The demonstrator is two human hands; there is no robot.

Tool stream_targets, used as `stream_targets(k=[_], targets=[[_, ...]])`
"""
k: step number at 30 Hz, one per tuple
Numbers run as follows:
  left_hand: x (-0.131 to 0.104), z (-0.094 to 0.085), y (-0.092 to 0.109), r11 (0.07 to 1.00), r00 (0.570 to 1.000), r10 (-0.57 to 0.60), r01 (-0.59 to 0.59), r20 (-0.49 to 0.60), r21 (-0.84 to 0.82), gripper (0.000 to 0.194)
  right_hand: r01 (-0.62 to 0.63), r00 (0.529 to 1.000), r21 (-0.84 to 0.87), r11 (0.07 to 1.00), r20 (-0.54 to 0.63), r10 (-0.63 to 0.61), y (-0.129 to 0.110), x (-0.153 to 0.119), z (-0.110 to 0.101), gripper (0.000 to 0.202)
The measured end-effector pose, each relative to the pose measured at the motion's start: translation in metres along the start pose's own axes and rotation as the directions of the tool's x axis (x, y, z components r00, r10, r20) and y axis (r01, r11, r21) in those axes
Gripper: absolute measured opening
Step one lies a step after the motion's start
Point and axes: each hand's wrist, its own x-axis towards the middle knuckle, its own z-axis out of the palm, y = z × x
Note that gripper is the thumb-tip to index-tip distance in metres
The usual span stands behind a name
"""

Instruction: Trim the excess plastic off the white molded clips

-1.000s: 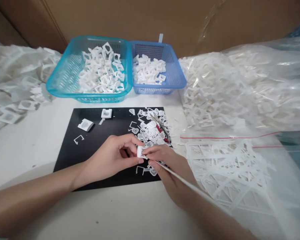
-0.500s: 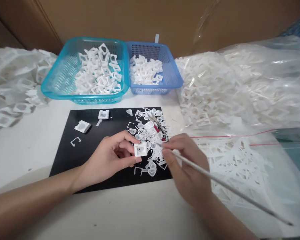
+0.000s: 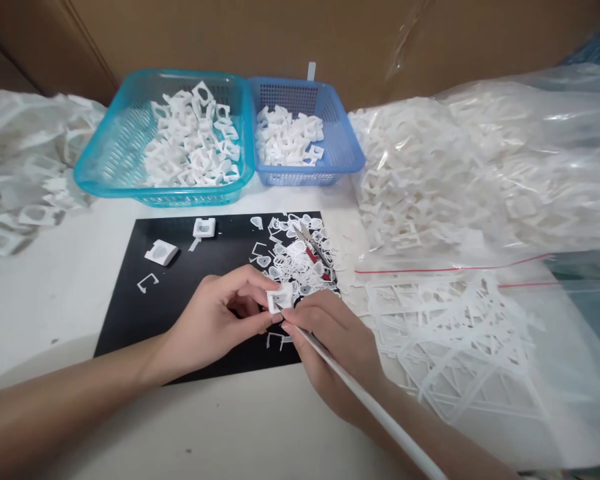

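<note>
Above the black mat (image 3: 130,320), my left hand (image 3: 225,313) pinches a small white square part (image 3: 281,297) between thumb and fingers. My right hand (image 3: 335,347) grips a long thin white stick (image 3: 365,393), whose tip meets the part at its opening. The stick's shaft slants down to the bottom edge of the view. Two more white parts (image 3: 161,253) (image 3: 205,228) lie on the mat's left half, near a thin bent scrap (image 3: 148,283). Small white rings and scraps (image 3: 290,257) are heaped on its right side, with red-handled tweezers or cutters (image 3: 316,253) among them.
Behind the mat, a teal basket (image 3: 165,193) and a blue basket (image 3: 307,171) hold white parts. A clear bag of white parts (image 3: 430,180) fills the right, with flat white frames (image 3: 455,347) below it. More white parts (image 3: 20,173) are piled at left.
My right hand has moved left and slightly down, bringing the stick's tip onto the white part. My left hand still holds that part. The view has shifted slightly.
</note>
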Motion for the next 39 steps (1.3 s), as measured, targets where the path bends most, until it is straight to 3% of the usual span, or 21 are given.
stream_targets(k=[8,10,15,25,29,34,36,39], targets=[[-0.002,0.002,0.003,1.0,0.999,0.011,-0.012,0.031,0.025,0.017,0.025,1.0,-0.102,0.995,-0.014,-0.027,0.002,-0.001,0.005,0.013],[-0.002,0.002,0.006,0.999,0.999,-0.027,0.026,0.045,0.025,0.016,0.051,0.998,-0.144,0.988,-0.016,-0.054,0.004,-0.002,0.006,0.014],[0.001,0.001,0.01,0.989,0.988,-0.146,0.147,0.041,-0.023,0.018,0.248,0.967,-0.287,0.925,0.021,-0.253,0.008,-0.003,0.004,0.02],[0.003,0.002,0.012,0.97,0.974,-0.225,0.228,0.036,-0.081,0.019,0.299,0.951,-0.36,0.884,0.043,-0.305,-0.003,0.004,0.001,0.014],[0.004,0.002,0.011,0.962,0.967,-0.255,0.252,-0.013,-0.11,0.022,0.215,0.965,-0.35,0.912,-0.065,-0.253,0.002,0.001,-0.002,0.02],[0.002,0.001,0.008,0.975,0.975,-0.213,0.21,-0.054,-0.067,0.021,0.045,0.967,-0.377,0.925,-0.216,-0.135,0.012,0.004,-0.023,0.036],[0.001,0.001,0.007,0.982,0.982,-0.187,0.186,-0.025,-0.043,0.019,-0.072,0.931,-0.402,0.913,-0.354,-0.083,0.015,0.008,-0.03,0.037],[0.001,0.001,0.006,0.986,0.986,-0.165,0.166,0.036,-0.018,0.021,-0.11,0.933,-0.366,0.924,-0.358,-0.03,0.018,0.013,-0.033,0.026]])
